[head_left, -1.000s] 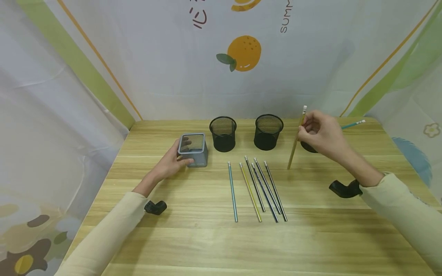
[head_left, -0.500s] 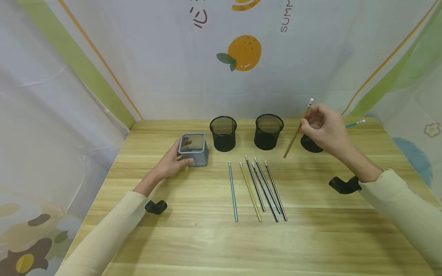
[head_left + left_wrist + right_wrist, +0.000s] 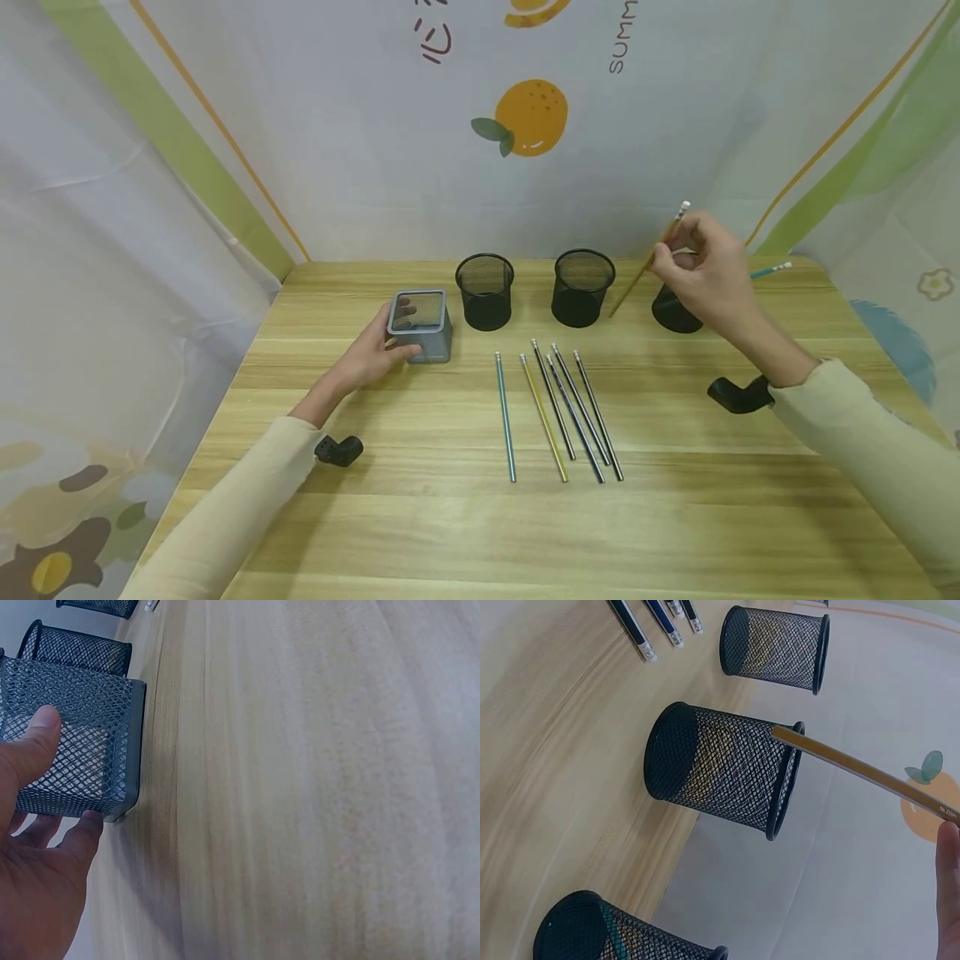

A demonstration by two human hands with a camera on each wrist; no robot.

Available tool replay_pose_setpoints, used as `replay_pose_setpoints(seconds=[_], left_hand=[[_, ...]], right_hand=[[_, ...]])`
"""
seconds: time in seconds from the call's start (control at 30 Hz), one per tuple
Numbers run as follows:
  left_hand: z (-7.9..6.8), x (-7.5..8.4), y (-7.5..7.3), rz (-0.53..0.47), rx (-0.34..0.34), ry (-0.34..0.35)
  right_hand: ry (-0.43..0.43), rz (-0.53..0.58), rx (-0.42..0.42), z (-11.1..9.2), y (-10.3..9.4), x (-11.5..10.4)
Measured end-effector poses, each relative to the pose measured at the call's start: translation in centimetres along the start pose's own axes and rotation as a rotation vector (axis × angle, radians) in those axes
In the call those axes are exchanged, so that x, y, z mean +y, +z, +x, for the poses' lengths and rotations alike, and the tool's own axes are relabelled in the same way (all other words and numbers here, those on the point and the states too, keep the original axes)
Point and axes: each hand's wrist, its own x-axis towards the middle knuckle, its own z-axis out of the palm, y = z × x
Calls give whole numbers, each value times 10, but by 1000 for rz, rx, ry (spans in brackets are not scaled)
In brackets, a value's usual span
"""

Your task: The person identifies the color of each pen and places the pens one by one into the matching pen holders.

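My left hand (image 3: 369,350) grips a grey square mesh pencil holder (image 3: 420,337), thumb on the near face and fingers behind. In the left wrist view the holder (image 3: 71,761) stands on the table. My right hand (image 3: 708,267) pinches a gold pencil (image 3: 647,271) near its white eraser end, tilted with the lower end to the left. In the right wrist view the pencil's (image 3: 862,771) lower end overlaps the rim of the middle black mesh cup (image 3: 716,765). Partly behind my right hand, another black cup (image 3: 670,315) holds a teal pencil (image 3: 771,270).
A round black mesh cup (image 3: 487,310) stands beside the grey holder. On the wooden table (image 3: 375,517) in front lie a teal pencil (image 3: 506,417), a yellow pencil (image 3: 545,421) and several dark pencils (image 3: 592,408). A printed curtain (image 3: 375,167) hangs behind the table.
My right hand has risen and moved slightly back with the gold pencil, which has tilted further, its lower end swinging left toward the middle cup. The left hand and holder stay put.
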Motion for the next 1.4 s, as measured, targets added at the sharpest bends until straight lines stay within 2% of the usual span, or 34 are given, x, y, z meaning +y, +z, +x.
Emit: replay_pose_setpoints(seconds=[0.23, 0.53, 0.77, 0.93, 1.17, 1.4], left_hand=[[0, -1, 0, 7, -1, 2], [1, -1, -1, 21, 2, -2], [0, 0, 0, -6, -3, 2], [0, -1, 0, -1, 1, 1], [0, -1, -1, 5, 6, 5], [1, -2, 0, -5, 4, 6]], right_hand=[[-83, 39, 30, 7, 6, 2], [-155, -33, 42, 15, 14, 11], [-135, -63, 85, 18, 19, 11], [-98, -31, 123, 21, 17, 11], [-119, 16, 169, 30, 12, 14], [-149, -27, 169, 27, 20, 8]])
